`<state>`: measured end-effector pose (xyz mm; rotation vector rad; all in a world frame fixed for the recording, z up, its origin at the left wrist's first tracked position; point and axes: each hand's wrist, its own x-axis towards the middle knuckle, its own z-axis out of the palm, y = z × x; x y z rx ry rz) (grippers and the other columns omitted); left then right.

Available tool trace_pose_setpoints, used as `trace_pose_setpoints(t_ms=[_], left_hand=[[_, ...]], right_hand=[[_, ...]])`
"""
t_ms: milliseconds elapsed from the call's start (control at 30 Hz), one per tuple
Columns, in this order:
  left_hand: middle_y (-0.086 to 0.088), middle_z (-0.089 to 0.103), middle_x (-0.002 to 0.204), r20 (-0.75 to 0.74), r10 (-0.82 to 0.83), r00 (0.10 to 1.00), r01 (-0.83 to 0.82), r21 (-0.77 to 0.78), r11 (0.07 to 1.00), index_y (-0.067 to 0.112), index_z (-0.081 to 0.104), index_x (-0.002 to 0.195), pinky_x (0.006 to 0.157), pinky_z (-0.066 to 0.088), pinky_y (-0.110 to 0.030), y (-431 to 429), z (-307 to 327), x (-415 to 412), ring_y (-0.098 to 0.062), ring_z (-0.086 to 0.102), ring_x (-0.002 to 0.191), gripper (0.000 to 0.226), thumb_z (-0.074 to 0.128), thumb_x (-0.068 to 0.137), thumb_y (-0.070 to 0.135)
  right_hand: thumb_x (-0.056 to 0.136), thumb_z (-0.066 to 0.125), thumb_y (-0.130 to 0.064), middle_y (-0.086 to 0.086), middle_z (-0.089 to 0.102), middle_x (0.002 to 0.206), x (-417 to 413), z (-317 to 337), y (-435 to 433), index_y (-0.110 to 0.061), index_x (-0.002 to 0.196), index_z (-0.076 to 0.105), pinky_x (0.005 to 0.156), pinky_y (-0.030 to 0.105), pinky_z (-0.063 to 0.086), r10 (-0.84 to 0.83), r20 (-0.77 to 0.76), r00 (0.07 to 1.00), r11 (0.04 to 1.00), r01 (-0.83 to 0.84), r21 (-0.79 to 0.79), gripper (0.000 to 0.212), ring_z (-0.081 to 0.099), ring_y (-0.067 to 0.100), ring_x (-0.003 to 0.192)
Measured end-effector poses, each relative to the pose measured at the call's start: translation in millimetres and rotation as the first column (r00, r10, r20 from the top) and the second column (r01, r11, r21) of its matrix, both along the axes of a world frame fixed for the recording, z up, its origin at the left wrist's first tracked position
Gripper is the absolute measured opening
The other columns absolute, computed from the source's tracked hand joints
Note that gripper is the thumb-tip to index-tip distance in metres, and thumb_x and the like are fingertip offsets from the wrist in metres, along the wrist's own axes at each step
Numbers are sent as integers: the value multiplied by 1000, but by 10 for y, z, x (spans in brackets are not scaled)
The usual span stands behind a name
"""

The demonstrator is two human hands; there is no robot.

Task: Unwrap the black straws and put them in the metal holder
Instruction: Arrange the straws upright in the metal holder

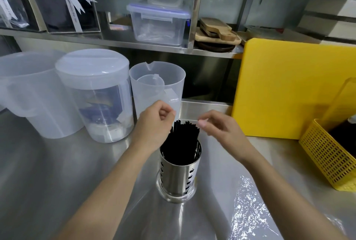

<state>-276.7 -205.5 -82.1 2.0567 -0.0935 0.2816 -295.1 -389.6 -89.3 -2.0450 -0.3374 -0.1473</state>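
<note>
Both hands, left hand point(157, 117) and right hand point(215, 124), hovered loosely curled, apparently empty, just above the black straws point(183, 139) standing in the metal holder point(178, 176); a careless nudge could topple it.

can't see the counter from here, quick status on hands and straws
Left hand and right hand hover over holder, fingers curled, grip unclear. Black straws upright in metal holder. Clear wrap on counter, nothing blocking.

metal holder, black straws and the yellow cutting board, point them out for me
metal holder point(178, 174), head view, on its perforated steel side wall
black straws point(183, 139), head view, on the bundle standing above the holder's rim
yellow cutting board point(285, 85), head view, on its flat front face
</note>
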Motion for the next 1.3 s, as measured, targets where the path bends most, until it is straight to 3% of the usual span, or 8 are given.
trace_pose_setpoints(t_ms=[167, 500, 667, 800, 933, 1033, 1167, 1300], left_hand=[[7, 66, 92, 67, -147, 987, 129, 227, 965, 18, 61, 93, 84, 47, -30, -66, -58, -7, -14, 60, 91, 12, 59, 84, 27], [5, 60, 113, 52, -298, 953, 218, 564, 796, 23, 57, 109, 95, 31, -31, -180, -224, 55, -17, 50, 109, 26, 57, 84, 30], [4, 57, 114, 56, -319, 946, 240, 540, 807, 25, 61, 109, 98, 33, -32, -167, -245, 76, -17, 48, 109, 24, 58, 84, 26], [5, 52, 117, 97, -319, 943, 223, 528, 819, 25, 60, 109, 97, 29, -28, -181, -277, 75, -16, 46, 111, 26, 60, 83, 25], [7, 53, 116, 107, -349, 931, 251, 508, 824, 26, 58, 110, 97, 23, -26, -194, -245, 83, -14, 44, 112, 31, 63, 80, 31], [16, 54, 94, 63, -401, 914, 323, 487, 812, 30, 55, 97, 92, 21, -23, -227, -201, 94, -13, 46, 106, 25, 66, 76, 37], [17, 47, 62, 60, -389, 919, 358, 280, 891, 37, 41, 61, 73, 34, -27, -221, -157, 92, -19, 44, 81, 30, 63, 80, 30], [8, 65, 72, 84, -309, 947, 310, 5, 951, 31, 57, 68, 74, 46, -19, -153, -16, 98, -12, 62, 77, 18, 66, 80, 21]], right_hand=[[81, 66, -32, -5, 46, 53, 145, -271, -123, -16, 82, 59, 43, 14, 31, -182, -83, 980, 965, 161, -207, 17, 43, 1, 44], [78, 68, -38, -8, 48, 56, 175, -438, 20, -22, 65, 54, 53, 24, 33, -177, -87, 980, 968, 157, -197, 25, 42, 7, 54], [81, 61, -25, -6, 49, 62, 185, -460, 56, -13, 71, 54, 57, 30, 36, -164, -21, 986, 946, 152, -288, 17, 44, 13, 61], [81, 62, -17, 10, 59, 73, 173, -445, 54, -7, 80, 61, 62, 34, 43, -126, -34, 991, 981, 120, -150, 10, 51, 20, 68], [79, 66, -12, 1, 52, 78, 149, -332, 49, -24, 70, 59, 60, 17, 36, -77, -18, 997, 997, 76, -22, 17, 44, 12, 66], [77, 69, -13, 8, 56, 80, 128, -200, 74, -29, 66, 59, 60, 17, 37, -75, 50, 996, 996, 72, 47, 22, 46, 16, 67], [77, 69, -16, 0, 55, 73, 70, -10, 165, -22, 71, 62, 58, 13, 38, -46, 193, 980, 993, 24, 114, 11, 47, 6, 65], [82, 63, -22, -5, 61, 77, 72, 52, 173, -26, 88, 61, 61, 19, 45, -20, 178, 984, 985, -11, 171, 7, 55, 12, 70]])
